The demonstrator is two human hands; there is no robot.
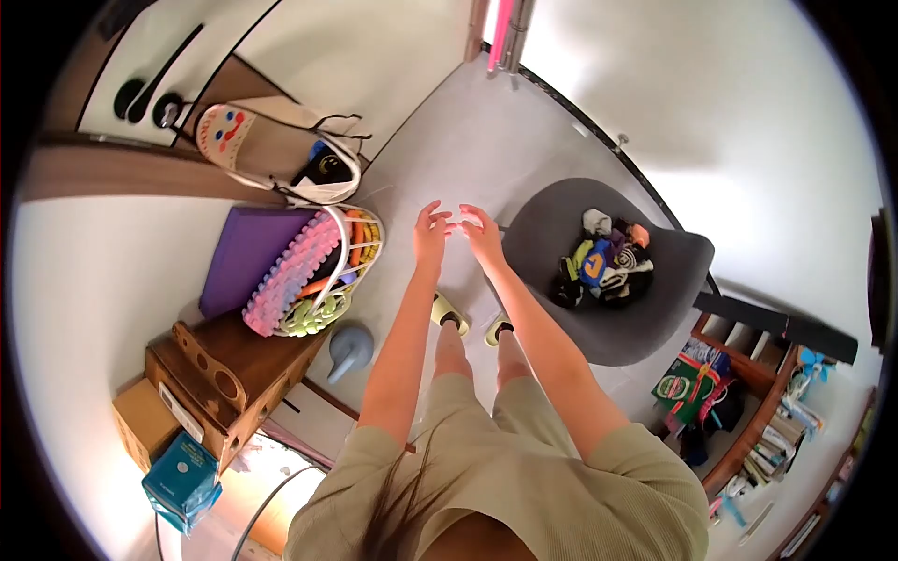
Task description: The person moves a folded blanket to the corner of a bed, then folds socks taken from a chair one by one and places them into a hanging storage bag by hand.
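Head view | left hand (431,238) near right hand (481,234), fingers loosely curled, apart | garments (610,264) heaped on grey chair (544,229)

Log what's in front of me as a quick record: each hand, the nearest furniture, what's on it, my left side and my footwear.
Left hand: empty, loosely curled
Right hand: empty, close to the left; whether they touch is unclear
Nearest furniture: grey chair, to the right of the hands
On the chair: heap of small cloth items in mixed colours
Left side: white basket holding a pink-and-blue knobbly roller; canvas bag beyond it
Footwear: pale green slippers
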